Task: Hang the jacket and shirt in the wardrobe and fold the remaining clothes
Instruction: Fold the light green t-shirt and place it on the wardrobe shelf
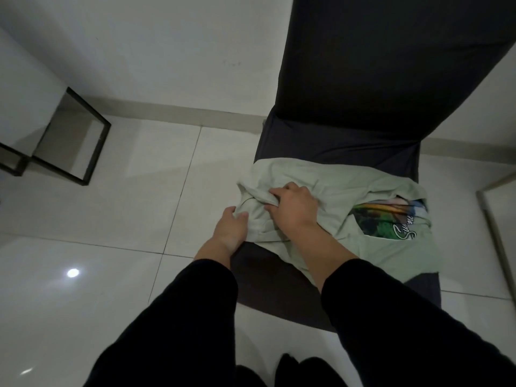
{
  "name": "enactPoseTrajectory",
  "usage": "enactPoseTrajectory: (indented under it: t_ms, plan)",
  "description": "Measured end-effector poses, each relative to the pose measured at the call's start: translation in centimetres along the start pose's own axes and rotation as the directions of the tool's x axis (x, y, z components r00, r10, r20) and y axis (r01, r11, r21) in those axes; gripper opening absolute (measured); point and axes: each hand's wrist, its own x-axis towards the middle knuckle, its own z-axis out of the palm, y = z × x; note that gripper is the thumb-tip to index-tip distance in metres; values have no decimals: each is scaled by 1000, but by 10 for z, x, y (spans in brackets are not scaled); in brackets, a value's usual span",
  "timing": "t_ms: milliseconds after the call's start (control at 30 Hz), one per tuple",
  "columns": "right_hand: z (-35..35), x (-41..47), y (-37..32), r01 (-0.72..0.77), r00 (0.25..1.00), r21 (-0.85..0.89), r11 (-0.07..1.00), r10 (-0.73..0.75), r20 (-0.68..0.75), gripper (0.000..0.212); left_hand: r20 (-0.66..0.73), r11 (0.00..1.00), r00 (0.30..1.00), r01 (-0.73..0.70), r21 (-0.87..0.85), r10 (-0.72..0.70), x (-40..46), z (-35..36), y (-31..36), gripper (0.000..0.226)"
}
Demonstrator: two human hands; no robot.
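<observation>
pale green T-shirt (377, 191), colourful print, white script partly hidden, starts "Su"; rest unreadable

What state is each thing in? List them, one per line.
Pale green T-shirt: crumpled on the chair seat, printed side partly showing, not folded.
Left hand: grips the shirt's left edge.
Right hand: grips a bunched fold of the shirt.
Dark chair: upright, holding the shirt.

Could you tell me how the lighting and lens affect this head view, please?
Head view: dim, cool light; a lamp's glare spot shines on the glossy floor tiles; wide-angle distortion bends the dark chair; the green T-shirt stays readable.
</observation>
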Motion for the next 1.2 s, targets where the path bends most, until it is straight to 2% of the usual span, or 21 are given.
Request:
enactPoseTrajectory:
  t_ms: [67,133,233,333,467,567,700,800,933,1000,1100,1200]
  plan:
    - [-1,1,0,-1,1000,8,1000,1,-5,34,-113,998,991,-64,19,65,-5,1,5,40]
    - [-10,0,-1,-8,1000,69,998,6,26,34,-220,994,969,-111,9,110,-15,-3,12,41]
    - [-38,-8,0,-64,994,249,967,39,103,33,-305,983,951,-105,-150,55,-33,-10,27,36]
    - [-76,-21,8,-112,994,364,925,101,49,29,-279,953,960,-89,-291,4,-58,-17,53,36]
    - [-140,-43,14,-147,985,491,859,172,-7,29,-205,955,975,-136,-264,83,-103,-30,97,35]
    - [-200,-65,11,-113,984,501,858,165,-62,31,-168,951,970,-209,-228,173,-147,-43,138,36]
    - [-288,-102,11,-68,974,522,850,171,-151,27,-158,933,939,-328,-152,304,-208,-63,198,47]
    - [-356,-133,24,-27,970,478,878,138,-199,23,-185,892,888,-442,-93,420,-245,-82,240,49]
    - [-440,-178,50,5,970,434,901,101,-220,36,-258,807,780,-591,-5,569,-290,-109,293,46]
    - [-471,-198,61,15,961,395,919,96,-259,26,-283,763,725,-646,38,628,-315,-118,318,46]
    - [-507,-218,75,71,880,375,924,119,-460,12,-324,696,641,-713,84,696,-351,-128,351,46]
    - [-536,-233,87,73,769,463,883,247,-590,18,-390,630,548,-768,117,740,-380,-135,375,45]
